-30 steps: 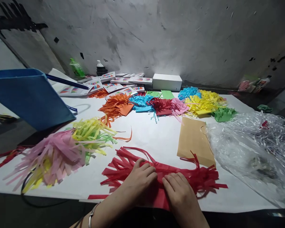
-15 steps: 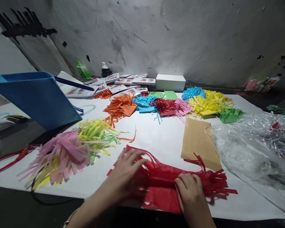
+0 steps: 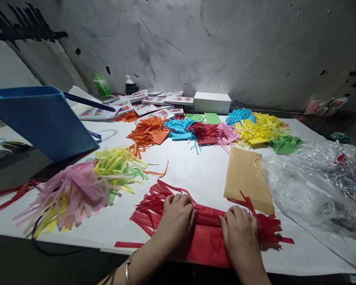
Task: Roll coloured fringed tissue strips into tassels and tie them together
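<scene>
Head view: red paper [image 3: 207,229] lies at the near edge of the tabletop [image 3: 195,174], partly rolled, fringed strips splaying left and right; left hand [image 3: 176,219] and right hand [image 3: 240,233] rest on the roll, fingers curled down over it, pressing rather than pinching. Judged thin, light, soft, easily torn or creased at the cuts; best held along the uncut rolled middle, not the strips. Matte red, fold ridge between the hands. Nearby: pink-yellow fringe [image 3: 77,190] to the left; tan sheet [image 3: 246,178] just beyond; clear plastic [image 3: 311,186] right; blue bag [image 3: 41,118] far left.
</scene>
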Action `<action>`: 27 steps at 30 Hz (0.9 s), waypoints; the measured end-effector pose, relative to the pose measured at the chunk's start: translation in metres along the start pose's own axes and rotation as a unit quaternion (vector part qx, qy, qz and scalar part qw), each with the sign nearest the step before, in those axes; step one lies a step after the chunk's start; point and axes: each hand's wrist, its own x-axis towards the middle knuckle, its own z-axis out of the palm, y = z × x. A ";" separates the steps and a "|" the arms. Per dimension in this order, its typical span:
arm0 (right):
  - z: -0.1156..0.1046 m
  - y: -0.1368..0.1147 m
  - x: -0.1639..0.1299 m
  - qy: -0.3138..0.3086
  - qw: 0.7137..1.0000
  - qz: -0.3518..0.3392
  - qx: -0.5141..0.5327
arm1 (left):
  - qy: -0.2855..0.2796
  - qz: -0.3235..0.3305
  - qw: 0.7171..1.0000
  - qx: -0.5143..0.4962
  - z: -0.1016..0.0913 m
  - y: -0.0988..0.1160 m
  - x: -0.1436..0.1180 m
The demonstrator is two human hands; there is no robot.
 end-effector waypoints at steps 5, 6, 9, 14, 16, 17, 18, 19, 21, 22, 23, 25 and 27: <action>-0.005 -0.007 0.005 0.049 0.996 -0.067 0.032 | -0.003 -0.004 0.999 0.044 0.005 0.007 0.006; -0.004 -0.008 0.005 0.050 0.991 -0.103 0.065 | -0.004 0.000 0.999 0.050 0.006 0.006 0.006; 0.001 -0.008 0.002 0.031 0.976 -0.188 0.109 | 0.000 0.000 0.999 0.047 0.006 0.004 0.004; 0.003 -0.007 0.001 0.038 0.975 -0.171 0.138 | 0.087 0.068 0.994 0.003 0.007 -0.002 -0.006; 0.002 -0.010 0.002 0.037 0.973 -0.162 0.161 | 0.123 0.119 0.985 -0.018 0.011 -0.003 -0.008; 0.001 -0.012 0.002 0.032 0.972 -0.167 0.163 | 0.137 0.137 0.981 -0.030 0.013 -0.003 -0.009; 0.001 -0.014 0.002 0.028 0.970 -0.179 0.160 | 0.144 0.149 0.977 -0.042 0.016 -0.003 -0.009; 0.001 -0.016 0.002 0.026 0.969 -0.193 0.154 | 0.144 0.158 0.975 -0.051 0.017 -0.004 -0.010; 0.003 -0.014 0.000 0.028 0.965 -0.218 0.146 | 0.126 0.171 0.975 -0.062 0.019 -0.006 -0.011; 0.003 -0.012 -0.001 0.030 0.964 -0.222 0.146 | 0.116 0.171 0.976 -0.065 0.019 -0.007 -0.012; 0.004 -0.008 -0.002 0.034 0.964 -0.220 0.147 | 0.108 0.169 0.977 -0.068 0.019 -0.010 -0.013; 0.003 0.001 -0.006 0.037 0.967 -0.200 0.155 | 0.099 0.160 0.979 -0.077 0.018 -0.014 -0.017; 0.003 0.008 -0.009 0.030 0.972 -0.158 0.171 | 0.092 0.142 0.982 -0.080 0.017 -0.017 -0.020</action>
